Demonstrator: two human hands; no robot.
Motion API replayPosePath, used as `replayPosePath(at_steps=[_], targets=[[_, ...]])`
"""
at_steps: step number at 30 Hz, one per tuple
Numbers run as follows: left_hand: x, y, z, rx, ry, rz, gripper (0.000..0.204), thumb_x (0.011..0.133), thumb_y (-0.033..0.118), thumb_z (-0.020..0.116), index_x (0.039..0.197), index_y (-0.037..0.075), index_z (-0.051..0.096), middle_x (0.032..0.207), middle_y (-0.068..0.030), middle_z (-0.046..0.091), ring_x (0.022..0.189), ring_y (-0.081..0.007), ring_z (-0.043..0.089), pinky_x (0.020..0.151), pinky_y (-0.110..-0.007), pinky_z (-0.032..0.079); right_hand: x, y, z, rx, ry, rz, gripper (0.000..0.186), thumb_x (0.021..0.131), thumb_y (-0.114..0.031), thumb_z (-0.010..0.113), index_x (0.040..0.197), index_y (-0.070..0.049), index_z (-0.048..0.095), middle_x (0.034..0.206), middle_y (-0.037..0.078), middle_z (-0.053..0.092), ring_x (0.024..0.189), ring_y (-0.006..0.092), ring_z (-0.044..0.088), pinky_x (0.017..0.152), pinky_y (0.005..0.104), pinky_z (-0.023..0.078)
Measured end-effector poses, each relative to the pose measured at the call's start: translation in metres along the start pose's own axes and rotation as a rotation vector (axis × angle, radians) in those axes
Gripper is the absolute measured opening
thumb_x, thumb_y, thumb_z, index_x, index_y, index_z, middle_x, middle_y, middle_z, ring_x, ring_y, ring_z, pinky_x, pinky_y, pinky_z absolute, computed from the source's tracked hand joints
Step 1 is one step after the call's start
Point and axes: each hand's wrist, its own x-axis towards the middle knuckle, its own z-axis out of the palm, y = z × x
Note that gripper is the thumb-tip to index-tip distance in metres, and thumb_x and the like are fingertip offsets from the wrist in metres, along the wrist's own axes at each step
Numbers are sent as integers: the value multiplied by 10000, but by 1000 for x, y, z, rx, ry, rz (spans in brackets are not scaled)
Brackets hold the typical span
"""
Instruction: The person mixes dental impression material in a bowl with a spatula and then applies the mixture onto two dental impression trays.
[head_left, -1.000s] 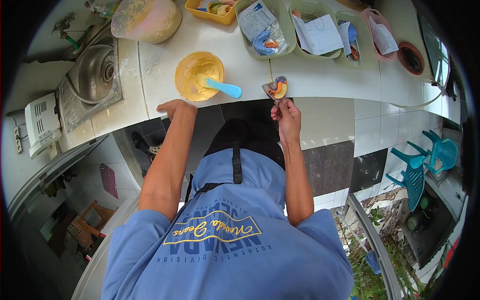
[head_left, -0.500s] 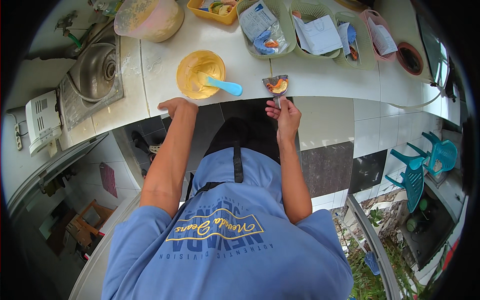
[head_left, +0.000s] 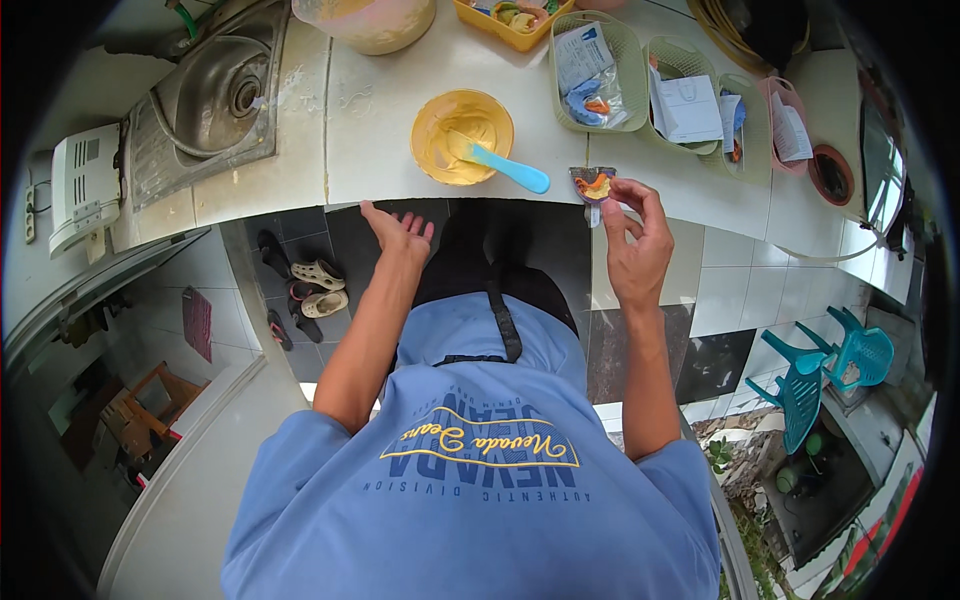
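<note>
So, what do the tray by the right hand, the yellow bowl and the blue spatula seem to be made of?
Tray: possibly metal, dull, from its gray rim; too small to be sure. Yellow bowl: rubber or plastic, satin, from its evenly colored wall; which is unclear. Blue spatula: likely molded plastic, smooth, its handle one uniform color.

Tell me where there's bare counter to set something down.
One bare patch of counter lies between the sink and the yellow bowl, smeared toward the back; another between that bowl and the leftmost green basket; a third right of the right hand, in front of the baskets. Those crowd the back right, side by side.
</note>
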Motion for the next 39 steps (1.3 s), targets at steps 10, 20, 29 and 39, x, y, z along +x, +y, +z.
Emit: replayPosePath(at_steps=[10, 20, 29, 39], targets=[[-36, -3, 8, -186, -1160, -928, 866, 885, 678, 376, 1423, 4, 298, 1421, -229, 369, 1311, -348, 394, 1087, -516, 314, 45, -52, 93, -962, -681, -445, 194, 859, -145, 625, 955, 14, 571, 885, 167, 588, 716, 355, 633, 629, 423, 509], [-32, 26, 53, -236, -1158, -728, 622, 943, 521, 364, 1427, 129, 345, 1437, -146, 382, 1311, -314, 404, 1091, -506, 337, 55, -103, 78, -1073, -819, -479, 199, 833, -64, 602, 1025, -79, 650, 900, 76, 625, 768, 249, 648, 644, 365, 524], [-41, 44, 47, -114, -1091, -627, 609, 924, 446, 482, 1406, 95, 359, 1397, -118, 432, 1286, -279, 431, 1093, -452, 348, 28, -81, 73, -856, -828, -376, 210, 830, -48, 611, 1033, -41, 666, 900, 83, 630, 723, 260, 640, 646, 355, 513], [-69, 44, 52, -184, -1134, -224, 611, 896, 484, 527, 1358, 99, 418, 1340, -96, 486, 1240, -261, 469, 1064, -436, 373, 16, -70, 28, 136, -634, 557, 253, 928, -113, 572, 1134, 17, 638, 853, 72, 688, 541, 15, 448, 504, 168, 363]])
